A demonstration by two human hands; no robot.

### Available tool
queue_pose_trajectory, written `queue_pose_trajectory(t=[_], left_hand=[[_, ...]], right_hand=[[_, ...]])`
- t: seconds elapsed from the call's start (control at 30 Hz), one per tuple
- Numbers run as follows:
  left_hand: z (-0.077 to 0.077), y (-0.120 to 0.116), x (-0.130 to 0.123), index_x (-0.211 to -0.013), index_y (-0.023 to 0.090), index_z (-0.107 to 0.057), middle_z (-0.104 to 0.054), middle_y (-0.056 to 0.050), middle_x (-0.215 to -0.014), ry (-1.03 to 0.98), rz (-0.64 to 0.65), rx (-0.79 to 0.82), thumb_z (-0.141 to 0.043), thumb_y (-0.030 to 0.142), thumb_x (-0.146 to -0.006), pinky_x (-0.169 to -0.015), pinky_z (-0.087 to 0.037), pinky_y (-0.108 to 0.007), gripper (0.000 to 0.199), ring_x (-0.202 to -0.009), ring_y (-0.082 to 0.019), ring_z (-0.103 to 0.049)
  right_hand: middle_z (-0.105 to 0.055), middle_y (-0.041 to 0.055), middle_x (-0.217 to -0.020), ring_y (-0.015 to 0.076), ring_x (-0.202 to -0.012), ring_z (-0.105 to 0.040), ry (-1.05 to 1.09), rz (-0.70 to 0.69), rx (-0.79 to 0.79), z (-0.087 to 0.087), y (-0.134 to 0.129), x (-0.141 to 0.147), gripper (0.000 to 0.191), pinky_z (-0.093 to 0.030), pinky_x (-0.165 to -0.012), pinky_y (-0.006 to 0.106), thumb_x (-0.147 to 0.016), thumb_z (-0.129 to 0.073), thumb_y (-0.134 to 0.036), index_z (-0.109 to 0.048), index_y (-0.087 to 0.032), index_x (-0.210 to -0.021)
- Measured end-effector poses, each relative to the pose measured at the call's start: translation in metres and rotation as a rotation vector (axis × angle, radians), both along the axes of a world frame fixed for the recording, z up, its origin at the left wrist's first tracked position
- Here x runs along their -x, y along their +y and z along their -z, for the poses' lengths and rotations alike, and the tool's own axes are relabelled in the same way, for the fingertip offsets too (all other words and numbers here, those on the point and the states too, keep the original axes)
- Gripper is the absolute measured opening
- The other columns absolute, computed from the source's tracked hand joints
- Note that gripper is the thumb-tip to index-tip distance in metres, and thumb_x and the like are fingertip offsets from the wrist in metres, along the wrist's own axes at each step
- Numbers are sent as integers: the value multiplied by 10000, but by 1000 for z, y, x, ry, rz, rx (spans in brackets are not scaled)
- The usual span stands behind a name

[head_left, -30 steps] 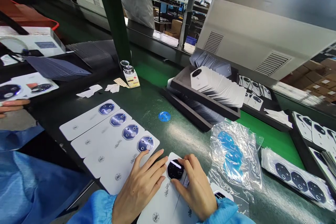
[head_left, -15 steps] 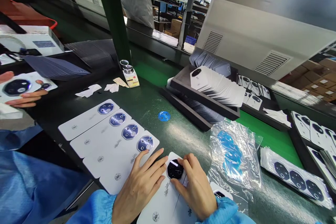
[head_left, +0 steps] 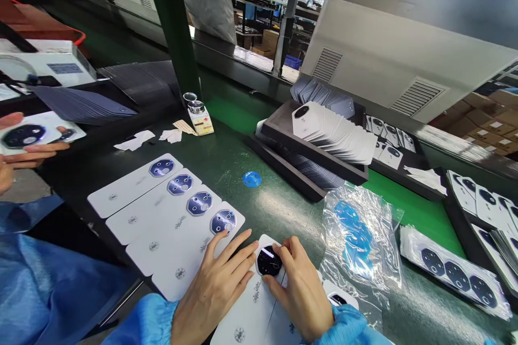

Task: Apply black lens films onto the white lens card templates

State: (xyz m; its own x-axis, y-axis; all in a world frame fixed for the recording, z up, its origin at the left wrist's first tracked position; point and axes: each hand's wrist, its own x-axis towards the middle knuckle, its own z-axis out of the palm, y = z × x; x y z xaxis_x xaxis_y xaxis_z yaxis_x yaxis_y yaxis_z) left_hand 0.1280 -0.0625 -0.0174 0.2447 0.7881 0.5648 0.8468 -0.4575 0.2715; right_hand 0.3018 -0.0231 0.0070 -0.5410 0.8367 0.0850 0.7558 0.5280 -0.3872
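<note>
A white phone back panel (head_left: 247,312) lies at the near edge of the table, its black octagonal camera ring (head_left: 268,261) facing up. My left hand (head_left: 212,291) rests flat on the panel's left side, fingers spread toward the ring. My right hand (head_left: 301,291) curls over the ring's right edge, thumb and fingertips pressing on it. A second panel (head_left: 338,297) lies partly hidden under my right wrist. To the left, several white panels (head_left: 162,221) with blue-filmed camera rings lie side by side.
A clear bag of blue films (head_left: 358,237) lies right of my hands, one loose blue film (head_left: 252,178) on the green table. Black trays (head_left: 319,164) hold stacked panels behind. A bag of black rings (head_left: 455,275) sits far right. A co-worker's hands (head_left: 20,153) hold a panel at far left.
My hands have barely shifted on the camera ring. At far left the co-worker's hands have lifted a panel into view and moved it slightly.
</note>
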Motion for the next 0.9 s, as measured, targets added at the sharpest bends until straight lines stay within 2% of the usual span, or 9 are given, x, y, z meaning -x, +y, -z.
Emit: queue_pose_trajectory(t=[0.2,0.47,0.77,0.9], left_hand=[[0,0,0,-1049,176,-652,-709,-28,-1084,-6,11,-8,-386,153,-970,-1059,-320,-404,279,-1193,-183,-537],[2,-1,-2,-1101,167,-631,-704,-20,-1113,-58,25,-12,-385,153,-980,-1090,-272,-380,275,-1170,-161,-557],[3,0,3,-1149,133,-611,-692,-36,-1148,11,88,-30,-400,125,-968,-1156,-207,-338,278,-1158,-126,-576],[6,-2,4,-1106,125,-628,-672,-40,-1187,57,99,-26,-371,110,-972,-1178,-186,-375,290,-1217,-144,-539]], right_hand=[[-507,69,-961,233,-844,-594,-58,-3,15,-3,1,2,454,-576,-689,383,-662,-662,-32,-518,-174,-1068],[-536,79,-914,232,-797,-614,-127,27,18,-7,3,8,499,-593,-673,371,-598,-787,-2,-601,-102,-1050],[-539,50,-871,211,-757,-608,-196,24,-28,-5,4,8,477,-589,-630,331,-591,-823,-24,-612,-148,-1000],[-540,36,-818,198,-699,-611,-204,28,-93,-4,4,9,474,-583,-573,297,-542,-866,-56,-638,-135,-950]])
